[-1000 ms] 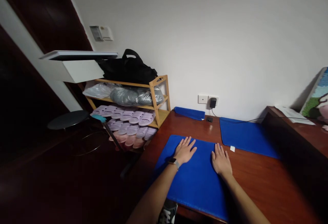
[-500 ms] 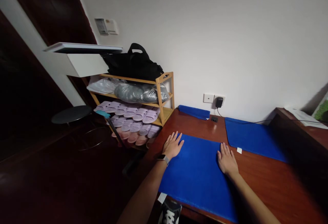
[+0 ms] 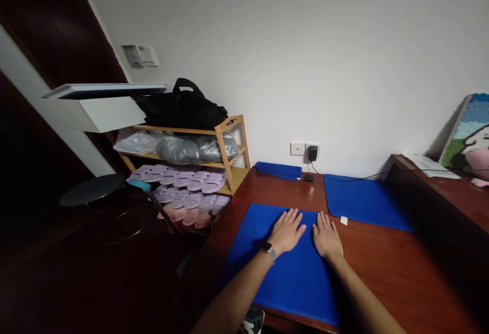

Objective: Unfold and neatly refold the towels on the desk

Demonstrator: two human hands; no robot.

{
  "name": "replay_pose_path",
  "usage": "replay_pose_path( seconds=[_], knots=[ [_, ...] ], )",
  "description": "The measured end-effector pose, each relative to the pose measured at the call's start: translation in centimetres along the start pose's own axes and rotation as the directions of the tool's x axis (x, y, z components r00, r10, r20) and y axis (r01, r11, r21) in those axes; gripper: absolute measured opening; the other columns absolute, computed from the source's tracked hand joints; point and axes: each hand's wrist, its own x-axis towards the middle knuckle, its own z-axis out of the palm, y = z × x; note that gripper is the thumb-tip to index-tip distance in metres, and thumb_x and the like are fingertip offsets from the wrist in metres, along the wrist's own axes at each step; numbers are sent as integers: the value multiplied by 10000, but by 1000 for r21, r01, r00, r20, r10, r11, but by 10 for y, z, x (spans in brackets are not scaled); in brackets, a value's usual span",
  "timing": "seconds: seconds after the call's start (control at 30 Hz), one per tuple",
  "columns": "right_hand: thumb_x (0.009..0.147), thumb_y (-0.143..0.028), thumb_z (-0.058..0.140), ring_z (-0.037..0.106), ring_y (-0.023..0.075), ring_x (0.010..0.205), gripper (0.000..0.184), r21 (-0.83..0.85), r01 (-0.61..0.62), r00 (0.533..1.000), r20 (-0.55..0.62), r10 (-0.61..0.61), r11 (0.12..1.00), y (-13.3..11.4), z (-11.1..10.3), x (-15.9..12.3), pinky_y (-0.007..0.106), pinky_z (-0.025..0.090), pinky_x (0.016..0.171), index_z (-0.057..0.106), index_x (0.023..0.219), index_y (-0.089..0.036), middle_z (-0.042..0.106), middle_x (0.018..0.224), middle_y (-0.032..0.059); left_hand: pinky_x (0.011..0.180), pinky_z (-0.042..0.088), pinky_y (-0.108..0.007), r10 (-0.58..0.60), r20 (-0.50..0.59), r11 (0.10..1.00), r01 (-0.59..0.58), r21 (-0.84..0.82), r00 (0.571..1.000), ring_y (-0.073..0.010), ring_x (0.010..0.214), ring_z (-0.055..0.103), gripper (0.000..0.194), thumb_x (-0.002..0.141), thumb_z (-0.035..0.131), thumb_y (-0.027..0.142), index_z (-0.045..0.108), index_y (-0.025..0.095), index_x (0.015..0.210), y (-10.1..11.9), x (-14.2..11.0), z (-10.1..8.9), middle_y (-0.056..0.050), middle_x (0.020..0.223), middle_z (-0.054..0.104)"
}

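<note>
A blue cloth lies spread flat on the brown wooden table, its near side along the front edge. My left hand, with a watch on the wrist, rests palm down on the cloth's far middle part, fingers stretched out. My right hand lies flat at the cloth's right edge, fingers extended forward. Neither hand grips anything. A second blue cloth with a white tag lies farther back on the right. Against the wall sits a narrow, folded-looking blue cloth.
A wooden rack left of the table holds purple slippers, plastic-wrapped bundles and a black bag. A round stool stands farther left. A black plug trails its cord over the right-hand cloth. A raised ledge borders the right side.
My left hand has slid from the cloth's left edge inward, closer to my right hand. My right hand stays on the right edge. The camera view has turned slightly to the right.
</note>
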Motion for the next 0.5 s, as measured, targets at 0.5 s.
replay_pose_path(
  seconds=[0.5],
  knots=[
    [1025, -400, 90, 83, 201, 1571, 677, 6, -10, 1000, -2, 10, 1000, 2, 4, -1, 393, 66, 1273, 133, 1617, -73, 120, 1701, 58, 1256, 182, -439, -366, -8, 923, 364, 125, 931, -242, 1553, 205, 660, 1061, 236, 548, 329, 176, 1599, -106, -62, -30, -97, 1671, 267]
  ],
)
